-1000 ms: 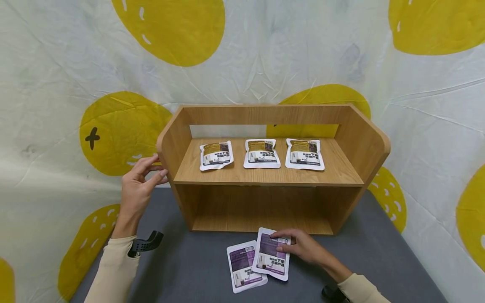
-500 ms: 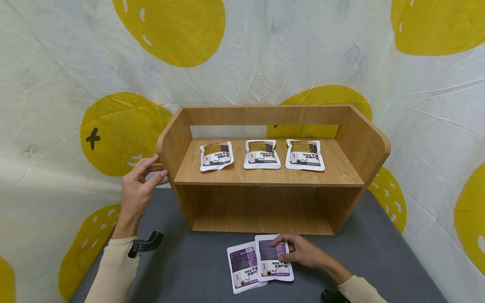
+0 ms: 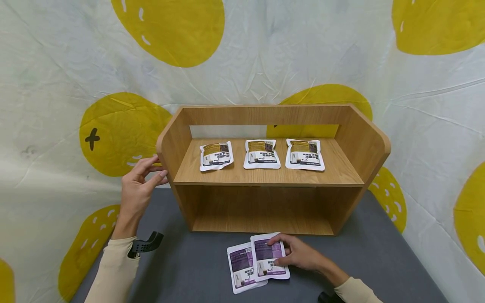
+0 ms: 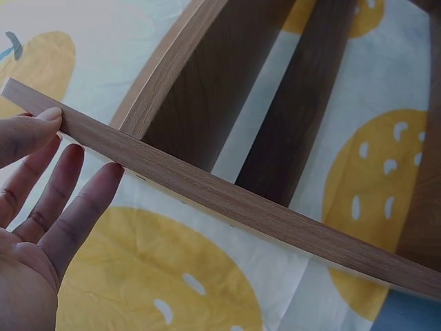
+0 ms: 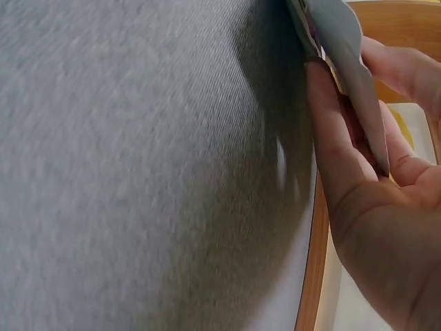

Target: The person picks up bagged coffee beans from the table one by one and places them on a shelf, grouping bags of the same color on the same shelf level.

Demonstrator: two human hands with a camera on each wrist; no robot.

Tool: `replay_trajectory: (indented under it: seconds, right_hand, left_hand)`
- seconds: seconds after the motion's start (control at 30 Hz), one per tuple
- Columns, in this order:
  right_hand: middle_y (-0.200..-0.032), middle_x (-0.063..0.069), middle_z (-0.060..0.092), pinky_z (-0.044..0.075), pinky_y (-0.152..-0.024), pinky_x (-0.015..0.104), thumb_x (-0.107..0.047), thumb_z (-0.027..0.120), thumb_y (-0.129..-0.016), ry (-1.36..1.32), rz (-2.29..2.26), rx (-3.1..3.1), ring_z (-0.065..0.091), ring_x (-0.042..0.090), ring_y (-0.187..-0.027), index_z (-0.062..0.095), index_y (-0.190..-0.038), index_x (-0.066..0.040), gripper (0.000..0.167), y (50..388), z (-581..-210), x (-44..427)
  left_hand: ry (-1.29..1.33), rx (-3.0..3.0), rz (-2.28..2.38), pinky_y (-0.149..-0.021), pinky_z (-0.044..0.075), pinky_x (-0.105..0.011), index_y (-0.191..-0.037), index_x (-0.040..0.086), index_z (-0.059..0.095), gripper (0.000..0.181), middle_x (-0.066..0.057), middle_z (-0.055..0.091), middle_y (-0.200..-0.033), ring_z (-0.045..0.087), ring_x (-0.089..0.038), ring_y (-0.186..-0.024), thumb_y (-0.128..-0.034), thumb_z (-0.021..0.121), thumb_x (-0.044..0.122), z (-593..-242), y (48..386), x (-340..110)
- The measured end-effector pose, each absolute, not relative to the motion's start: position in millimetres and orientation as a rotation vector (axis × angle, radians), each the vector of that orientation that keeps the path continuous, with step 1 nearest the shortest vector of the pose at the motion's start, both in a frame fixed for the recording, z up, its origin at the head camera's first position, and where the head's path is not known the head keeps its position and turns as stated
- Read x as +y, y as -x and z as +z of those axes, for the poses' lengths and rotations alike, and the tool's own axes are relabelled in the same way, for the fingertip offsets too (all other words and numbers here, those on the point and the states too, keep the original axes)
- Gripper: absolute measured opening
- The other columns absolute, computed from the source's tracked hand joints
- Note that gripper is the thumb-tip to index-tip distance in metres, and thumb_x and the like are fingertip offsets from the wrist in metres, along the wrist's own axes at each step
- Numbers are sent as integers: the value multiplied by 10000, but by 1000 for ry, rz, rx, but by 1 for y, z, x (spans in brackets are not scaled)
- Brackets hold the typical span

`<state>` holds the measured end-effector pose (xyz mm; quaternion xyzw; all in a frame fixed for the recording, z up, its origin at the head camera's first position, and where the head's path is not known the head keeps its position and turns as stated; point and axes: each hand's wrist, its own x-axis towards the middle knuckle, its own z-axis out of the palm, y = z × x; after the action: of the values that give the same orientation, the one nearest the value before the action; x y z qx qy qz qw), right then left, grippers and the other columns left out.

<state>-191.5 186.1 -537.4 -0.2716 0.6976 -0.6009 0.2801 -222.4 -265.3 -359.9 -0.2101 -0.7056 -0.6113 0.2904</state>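
Note:
My right hand (image 3: 301,253) pinches a white-and-purple flat pouch (image 3: 265,249) by its right side, with the thumb nearer me and fingers on the far part. In the right wrist view the pouch (image 5: 351,62) is edge-on between thumb and fingers, close to the grey tabletop. A second purple pouch (image 3: 240,273) lies partly under it on the table. My left hand (image 3: 140,185) touches the left side panel of the wooden shelf (image 3: 265,184). Seen from the left wrist, the thumb rests at the panel's edge (image 4: 186,172) and the other fingers are fairly straight.
Three white pouches with gold-and-black print, the left one (image 3: 217,156), the middle one (image 3: 262,154) and the right one (image 3: 305,155), lie in a row on the upper board. The lower compartment (image 3: 261,208) opens toward me. A patterned cloth (image 3: 242,50) hangs behind.
The right hand has shifted the held pouch slightly down, then a little left, and turned it so it tilts more over the second one. The left hand and the shelf have stayed still.

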Motion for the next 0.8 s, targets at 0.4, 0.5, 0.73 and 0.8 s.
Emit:
replay_trajectory:
  seconds: [0.4,0.5,0.73,0.8]
  right_hand:
    - [-1311,346,474,622,-809,263,45,684,-926,726,-1683,1779,657,300,-1052,462,-1396,107,524,190,-537,169]
    - [-1288,346,496,625,-805,268,43,694,-917,717,-1699,1744,674,285,-1043,445,-1401,109,549,189,-535,165]
    - [-1256,330,531,631,-769,269,48,751,-857,659,-1708,1726,704,290,-989,393,-1468,33,709,187,-529,158]
    - [-1252,335,533,632,-773,275,59,743,-859,657,-1721,1716,706,302,-980,382,-1471,46,711,187,-529,155]
  left_hand:
    - [549,-1887,-1629,-732,638,-333,-1352,-38,624,482,-110,616,-1241,668,-157,-999,-887,676,-151,-360,222,-265]
    - [551,-1889,-1623,-730,638,-330,-1353,-37,624,483,-108,617,-1238,670,-154,-996,-886,677,-151,-360,222,-265]
    - [543,-1900,-1610,-731,635,-338,-1356,-25,627,485,-111,616,-1242,669,-165,-996,-889,680,-141,-359,221,-265]
    - [543,-1901,-1609,-730,636,-337,-1358,-26,625,486,-109,616,-1245,668,-165,-998,-890,678,-143,-360,221,-265]
